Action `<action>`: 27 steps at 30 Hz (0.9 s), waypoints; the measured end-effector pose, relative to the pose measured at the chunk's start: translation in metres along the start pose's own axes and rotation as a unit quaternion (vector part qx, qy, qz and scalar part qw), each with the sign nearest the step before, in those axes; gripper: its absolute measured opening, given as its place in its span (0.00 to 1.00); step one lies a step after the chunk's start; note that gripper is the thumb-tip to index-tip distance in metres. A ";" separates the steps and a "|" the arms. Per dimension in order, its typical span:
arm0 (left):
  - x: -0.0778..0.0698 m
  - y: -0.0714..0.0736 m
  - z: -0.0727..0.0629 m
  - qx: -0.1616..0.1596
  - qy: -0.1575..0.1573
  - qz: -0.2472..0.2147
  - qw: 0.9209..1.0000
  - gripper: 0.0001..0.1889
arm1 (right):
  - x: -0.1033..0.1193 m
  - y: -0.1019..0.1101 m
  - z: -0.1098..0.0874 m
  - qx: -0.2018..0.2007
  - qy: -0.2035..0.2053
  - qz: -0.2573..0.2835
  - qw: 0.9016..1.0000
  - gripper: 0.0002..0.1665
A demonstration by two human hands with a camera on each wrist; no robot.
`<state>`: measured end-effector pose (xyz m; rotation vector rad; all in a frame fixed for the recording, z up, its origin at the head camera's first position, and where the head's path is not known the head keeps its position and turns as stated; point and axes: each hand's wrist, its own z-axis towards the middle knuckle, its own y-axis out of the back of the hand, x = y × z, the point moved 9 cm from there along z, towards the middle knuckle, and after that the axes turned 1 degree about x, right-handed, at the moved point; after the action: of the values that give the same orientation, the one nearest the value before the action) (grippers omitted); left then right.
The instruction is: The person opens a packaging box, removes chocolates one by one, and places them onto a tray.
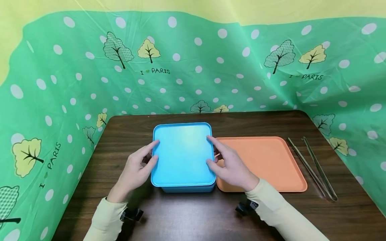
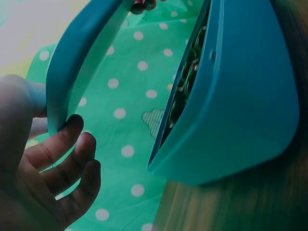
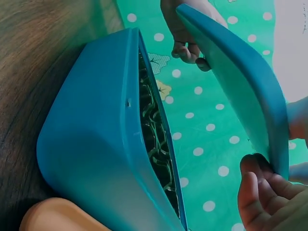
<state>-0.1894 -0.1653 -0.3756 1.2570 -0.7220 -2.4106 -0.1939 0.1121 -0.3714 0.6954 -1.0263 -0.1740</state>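
A square light-blue lid [image 1: 182, 154] is held level above a blue box [image 1: 188, 189]; the wrist views show a gap between them. At its left edge, my left hand [image 1: 135, 167] pinches the lid, thumb and index finger on top and other fingertips underneath. Opposite it, my right hand [image 1: 230, 164] pinches the right edge the same way. Inside the box, the right wrist view shows glossy dark curved shapes [image 3: 156, 130]; what they are I cannot tell.
An orange tray [image 1: 259, 164] lies right of the box. Metal tongs [image 1: 319, 167] rest beyond it on the dark wooden table [image 1: 187, 221]. Green dotted cloth [image 1: 187, 70] hangs around the table's back and sides.
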 end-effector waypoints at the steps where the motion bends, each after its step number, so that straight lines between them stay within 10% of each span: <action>1: 0.002 0.002 0.000 0.002 -0.002 0.006 1.000 0.25 | 0.001 -0.003 0.001 0.005 0.004 0.000 1.000 0.42; 8: 0.014 0.021 -0.002 0.011 -0.016 0.058 0.998 0.24 | 0.012 -0.021 0.013 0.016 0.019 -0.021 0.999 0.42; 27: 0.059 0.074 -0.021 0.030 0.065 0.148 0.986 0.22 | 0.036 -0.079 0.053 0.055 -0.006 -0.102 0.993 0.38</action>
<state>-0.2008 -0.2617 -0.3824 1.2216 -0.8795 -2.0636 -0.2048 0.0109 -0.3761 0.9018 -0.9803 -0.3010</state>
